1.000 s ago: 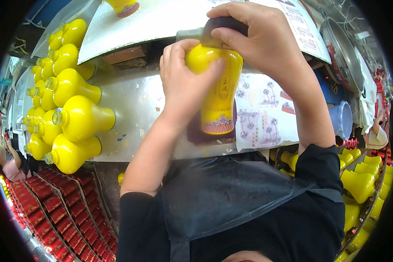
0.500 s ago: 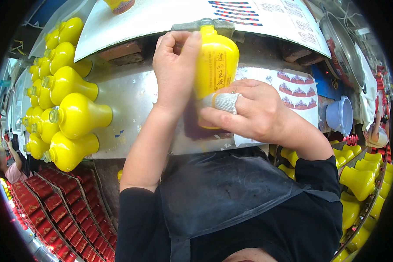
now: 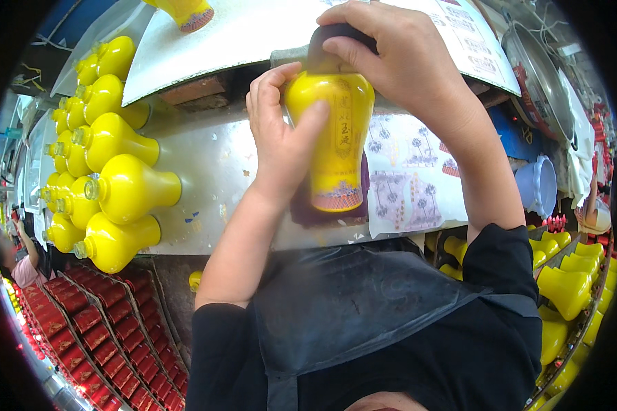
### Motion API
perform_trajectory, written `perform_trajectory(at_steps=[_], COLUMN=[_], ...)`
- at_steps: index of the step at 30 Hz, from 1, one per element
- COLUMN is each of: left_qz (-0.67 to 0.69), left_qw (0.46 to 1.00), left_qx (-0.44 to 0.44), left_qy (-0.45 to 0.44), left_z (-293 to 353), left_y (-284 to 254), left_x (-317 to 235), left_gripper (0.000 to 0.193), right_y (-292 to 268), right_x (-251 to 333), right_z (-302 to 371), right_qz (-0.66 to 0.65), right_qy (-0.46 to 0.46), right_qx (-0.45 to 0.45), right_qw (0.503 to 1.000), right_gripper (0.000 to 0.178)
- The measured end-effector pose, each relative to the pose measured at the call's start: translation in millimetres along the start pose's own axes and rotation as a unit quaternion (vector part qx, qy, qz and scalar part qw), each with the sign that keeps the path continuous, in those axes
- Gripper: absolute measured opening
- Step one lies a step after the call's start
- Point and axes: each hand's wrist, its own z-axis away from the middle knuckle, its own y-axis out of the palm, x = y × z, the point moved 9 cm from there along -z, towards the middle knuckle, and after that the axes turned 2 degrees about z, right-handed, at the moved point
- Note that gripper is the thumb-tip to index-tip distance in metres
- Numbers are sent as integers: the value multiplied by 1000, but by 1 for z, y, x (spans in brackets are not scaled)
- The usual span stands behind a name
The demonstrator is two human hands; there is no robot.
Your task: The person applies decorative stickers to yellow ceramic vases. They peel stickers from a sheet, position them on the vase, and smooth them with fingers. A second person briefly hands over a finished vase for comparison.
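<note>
A glossy yellow bottle [image 3: 322, 151] lies on a dark purple cloth [image 3: 353, 218], its base toward me and its neck away. Dark characters run down its front, and a patterned purple and pink band [image 3: 337, 197] circles the base. My left hand [image 3: 281, 130] is closed on the bottle's left shoulder, thumb across the front. My right hand [image 3: 404, 61] grips a dark rounded pad [image 3: 332, 44] between thumb and fingers, over the neck end. The pad hides the neck; whether it touches the bottle's shoulder I cannot tell.
Several plain yellow bottles [image 3: 134, 188] lie stacked at the left of the metal table [image 3: 212, 164]. Printed decal sheets [image 3: 408, 198] lie to the right, beside a pale blue bucket [image 3: 535, 185]. A white board [image 3: 240, 34] spans the back. Red packages [image 3: 110, 342] fill racks at lower left.
My right hand has moved from the bottle's base up to its neck end and now grips the dark pad. The base band has come into view. My left hand has shifted slightly toward me.
</note>
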Motion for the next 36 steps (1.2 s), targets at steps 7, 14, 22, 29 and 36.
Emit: perform_trajectory(at_steps=[7,14,22,29,36], left_qz=[75,12,100,-58,7], left_qw=[997,998,991,997,998], left_qx=[-4,-32,-54,-19,-26], left_qy=[-26,-51,-73,-40,-51], left_z=[-2,-9,-14,-20,-27], left_y=[0,3,5,6,6], left_x=[1,-3,9,-12,-1], left_gripper=[55,40,26,32,25], right_y=[17,17,11,6,-3], right_x=[-17,-22,-20,-35,-44], right_z=[8,10,23,36,49], right_qz=[-84,-26,-13,-111,-151], right_qy=[58,70,77,164,169], right_qx=[90,64,31,-33,-83], right_qw=[991,995,996,980,970], right_gripper=[21,22,23,23,23])
